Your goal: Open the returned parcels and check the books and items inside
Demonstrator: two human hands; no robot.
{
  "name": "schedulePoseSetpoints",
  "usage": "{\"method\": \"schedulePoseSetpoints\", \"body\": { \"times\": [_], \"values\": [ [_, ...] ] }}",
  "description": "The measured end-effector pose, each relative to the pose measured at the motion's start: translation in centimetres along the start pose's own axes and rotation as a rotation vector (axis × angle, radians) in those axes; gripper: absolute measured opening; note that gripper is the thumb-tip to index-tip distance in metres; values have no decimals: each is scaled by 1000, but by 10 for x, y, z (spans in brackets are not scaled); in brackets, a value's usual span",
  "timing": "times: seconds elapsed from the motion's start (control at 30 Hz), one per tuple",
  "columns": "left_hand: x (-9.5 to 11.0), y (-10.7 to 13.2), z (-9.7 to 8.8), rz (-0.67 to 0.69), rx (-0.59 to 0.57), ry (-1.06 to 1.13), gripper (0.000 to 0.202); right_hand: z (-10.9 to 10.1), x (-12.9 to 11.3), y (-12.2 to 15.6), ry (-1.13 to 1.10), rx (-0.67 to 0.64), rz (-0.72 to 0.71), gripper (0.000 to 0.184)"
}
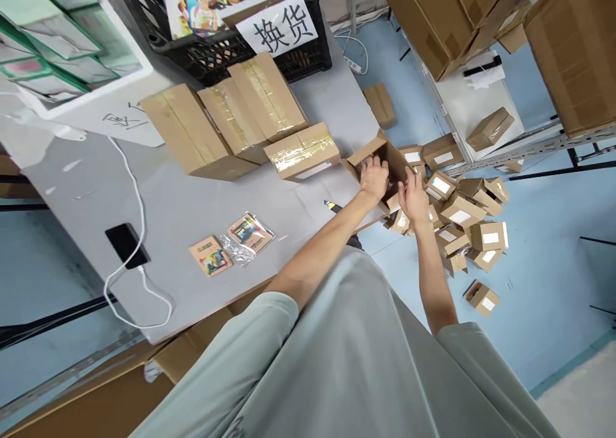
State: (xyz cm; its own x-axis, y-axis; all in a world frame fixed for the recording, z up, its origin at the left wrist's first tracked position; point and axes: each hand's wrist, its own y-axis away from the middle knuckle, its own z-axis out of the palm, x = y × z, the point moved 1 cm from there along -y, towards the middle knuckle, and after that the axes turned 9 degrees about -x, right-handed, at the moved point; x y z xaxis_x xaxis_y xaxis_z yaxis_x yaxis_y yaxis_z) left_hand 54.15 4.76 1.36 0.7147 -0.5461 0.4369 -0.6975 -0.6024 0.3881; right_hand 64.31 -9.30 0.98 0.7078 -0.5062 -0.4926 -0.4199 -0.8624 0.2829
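An open cardboard box (369, 148) sits at the table's right edge, its flaps folded up. My left hand (375, 180) reaches into it with the fingers bent; what they close on is hidden, though some clear plastic shows beside them. At the box's right side, my right hand (414, 197) grips the wall, thumb and fingers on the cardboard. A utility knife (333, 206) with a yellow tip lies on the table by my left wrist. Left of it are two small picture-printed packs, one bare pack (210, 256) and one in clear wrap (251, 231).
Several taped boxes (262, 98) stand behind, before a black crate (308, 59) with a paper sign. A phone (128, 244) with a white cable lies left. Several opened boxes (462, 210) are heaped on the blue floor at right, beside a shelf (455, 98).
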Motion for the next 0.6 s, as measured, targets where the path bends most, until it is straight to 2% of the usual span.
{"method": "schedulePoseSetpoints", "body": {
  "times": [0.07,0.1,0.17,0.23,0.27,0.3,0.37,0.4,0.47,0.53,0.6],
  "values": [
    [-14,1,-15,18,96,69,60,-5,8,2,-55,76,-8,62],
    [-21,1,-23,26,100,102,61,-6,11,3,-82,105,-9,59],
    [-33,3,-39,80,-1,137,51,-8,16,7,-108,156,-4,54],
    [-42,11,-53,197,-89,159,39,-10,15,13,-85,212,-11,49],
    [-46,19,-58,267,-69,182,36,-11,12,16,-62,254,-22,46],
    [-51,30,-61,331,-2,219,34,-12,7,19,-42,308,-38,44],
    [-68,60,-62,405,198,322,34,-12,-10,26,-27,441,-87,41],
    [-81,78,-58,409,280,374,34,-11,-21,30,-38,501,-120,41],
    [-119,117,-46,345,365,459,31,-2,-48,36,-87,554,-208,40],
    [-171,159,-28,162,390,523,27,18,-82,41,-157,501,-312,40],
    [-232,205,-6,-121,388,570,28,51,-119,45,-238,353,-403,40]
  ]
}}
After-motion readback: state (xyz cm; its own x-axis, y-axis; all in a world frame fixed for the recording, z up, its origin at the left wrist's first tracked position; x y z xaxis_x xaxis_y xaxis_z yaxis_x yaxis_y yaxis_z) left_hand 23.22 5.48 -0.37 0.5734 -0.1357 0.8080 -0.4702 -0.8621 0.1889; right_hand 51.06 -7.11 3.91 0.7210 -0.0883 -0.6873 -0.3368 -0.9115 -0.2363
